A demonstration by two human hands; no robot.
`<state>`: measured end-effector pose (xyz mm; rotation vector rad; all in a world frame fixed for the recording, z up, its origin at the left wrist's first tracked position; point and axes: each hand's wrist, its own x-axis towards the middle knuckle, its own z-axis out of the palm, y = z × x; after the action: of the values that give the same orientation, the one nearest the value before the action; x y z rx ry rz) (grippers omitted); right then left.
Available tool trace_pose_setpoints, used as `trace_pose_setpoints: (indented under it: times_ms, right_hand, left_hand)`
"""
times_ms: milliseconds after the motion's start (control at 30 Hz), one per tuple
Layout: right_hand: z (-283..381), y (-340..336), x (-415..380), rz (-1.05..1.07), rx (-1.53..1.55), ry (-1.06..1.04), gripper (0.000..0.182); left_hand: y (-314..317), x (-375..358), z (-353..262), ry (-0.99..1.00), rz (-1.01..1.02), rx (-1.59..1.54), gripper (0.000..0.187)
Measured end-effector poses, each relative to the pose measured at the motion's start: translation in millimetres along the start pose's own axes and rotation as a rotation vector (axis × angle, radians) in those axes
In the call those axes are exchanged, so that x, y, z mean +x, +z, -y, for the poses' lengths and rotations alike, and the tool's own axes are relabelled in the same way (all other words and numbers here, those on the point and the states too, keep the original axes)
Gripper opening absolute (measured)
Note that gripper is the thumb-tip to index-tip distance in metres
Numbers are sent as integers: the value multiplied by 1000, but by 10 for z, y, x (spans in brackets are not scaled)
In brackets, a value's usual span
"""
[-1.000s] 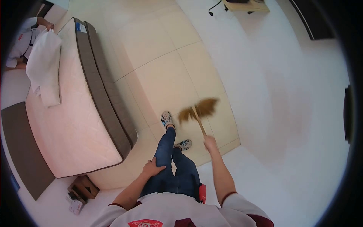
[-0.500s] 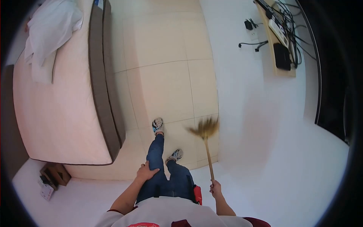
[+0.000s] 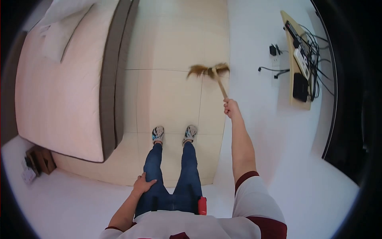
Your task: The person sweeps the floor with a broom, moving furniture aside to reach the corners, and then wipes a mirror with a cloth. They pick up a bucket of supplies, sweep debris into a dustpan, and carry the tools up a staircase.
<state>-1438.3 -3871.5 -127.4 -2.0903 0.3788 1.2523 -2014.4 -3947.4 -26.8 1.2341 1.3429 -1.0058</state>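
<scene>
My right hand (image 3: 230, 108) is wrapped round the wooden handle of a broom (image 3: 220, 86), my arm stretched forward. The broom's brown bristles (image 3: 209, 71) fan out over the tiled floor (image 3: 171, 99), close to the white wall on the right, and look slightly blurred. My left hand (image 3: 143, 185) lies on my left thigh with its fingers apart and holds nothing. Both my feet, in patterned clogs, stand side by side on the tiles. Something red hangs at my right hip (image 3: 202, 205).
A bed with a pale pink mattress (image 3: 63, 99) and grey base fills the left, white bedding (image 3: 65, 32) on it. A wooden box (image 3: 41, 159) stands by its near corner. At right, a wall shelf (image 3: 295, 79) holds cables and devices beside a large black screen (image 3: 350, 99).
My right hand has reached forward, carrying the broom farther up the floor. My feet now stand level and apart. The view has shifted, while my left hand stays on my thigh.
</scene>
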Motion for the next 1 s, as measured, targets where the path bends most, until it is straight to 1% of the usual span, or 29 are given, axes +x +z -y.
trace_pose_setpoints:
  times_ms: [33,67,100,133,167,200,233,267,333,367,400,433,467,500,533,567,600,633,667,700,767,800,833,867,900,967,1000]
  right_hand:
    - [-43,-8,-14,23,-12,-54,24]
    - [-326,-17,-264,38,-21,-111,24]
    - [-385,-139,-327,62,-30,-181,24]
    - [-671,-305,-610,51,-3,-109,21]
    - [-1143,-578,-738,71,73,-68,22]
    - [-1660,-815,-899,62,93,-82,25]
    - [-1933,-960,-1294,32,46,35,27]
    - [-2098,-1003,-1763,109,-24,10,27]
    - [-2083,-1007,-2065,75,1,286,28]
    - [-2040,-1031,-1921,110,-38,248,26]
    - [-1898,-955,-1568,150,-76,203,25]
    - [-1717,-809,-1157,197,-117,158,23]
    - [-1493,-642,-675,248,-84,65,20]
    - [-1062,-369,-320,301,-147,3,18]
    - [-642,-104,-11,353,-121,-48,20]
    - [-340,79,291,372,-164,-111,20]
    - [-29,300,233,223,-213,-84,22]
    - [125,339,61,238,-149,-104,22]
    - [229,383,-126,259,-91,-119,23]
    - [241,319,-312,233,-39,-134,25]
    - [-5,133,-820,210,22,-175,30]
    - [-269,52,-875,138,-37,-172,32]
    - [-414,-47,-928,131,-111,-141,30]
    - [-358,-156,-927,165,-177,-135,29]
    - [-256,-238,-915,223,-95,-103,26]
    - [-505,-212,-1136,82,-134,-228,24]
    - [-485,-247,-1059,69,-217,-214,23]
  left_hand:
    - [149,45,87,30,-29,-129,95]
    - [354,97,447,70,-57,-256,92]
    - [480,196,469,114,-99,-390,88]
    - [592,144,513,77,-85,-702,81]
    - [741,83,512,40,-64,-1012,73]
    - [795,-96,447,-106,-69,-1174,66]
    - [908,-269,383,-263,-70,-1334,60]
    - [1137,-317,363,-309,-73,-1357,57]
    - [1686,-406,414,-413,-81,-1389,52]
    - [2061,-437,471,-365,-66,-1443,51]
    - [2476,-355,500,-310,-57,-1502,49]
    - [2768,-239,494,-254,-55,-1565,48]
    - [2995,-160,486,-204,-81,-1621,47]
    - [3236,-110,464,-156,-108,-1679,47]
    - [3451,-127,423,-104,-139,-1737,47]
    - [3551,-187,366,-135,-113,-1793,47]
    - [3603,-202,340,-166,-90,-1853,47]
    - [3553,-240,297,-195,-72,-1916,47]
    - [3632,-236,261,-209,-119,-1899,47]
    - [3738,-244,213,-233,-168,-1889,47]
    - [3751,-326,74,-369,-135,-1838,46]
    - [3955,-389,66,-381,-172,-1801,46]
    - [4172,-319,64,-378,-200,-1756,46]
    - [4269,-158,54,-354,-241,-1716,45]
    - [4276,12,128,-252,-292,-1561,45]
    - [4619,-101,200,-107,-334,-1237,45]
    - [4662,-145,125,-114,-336,-1324,46]
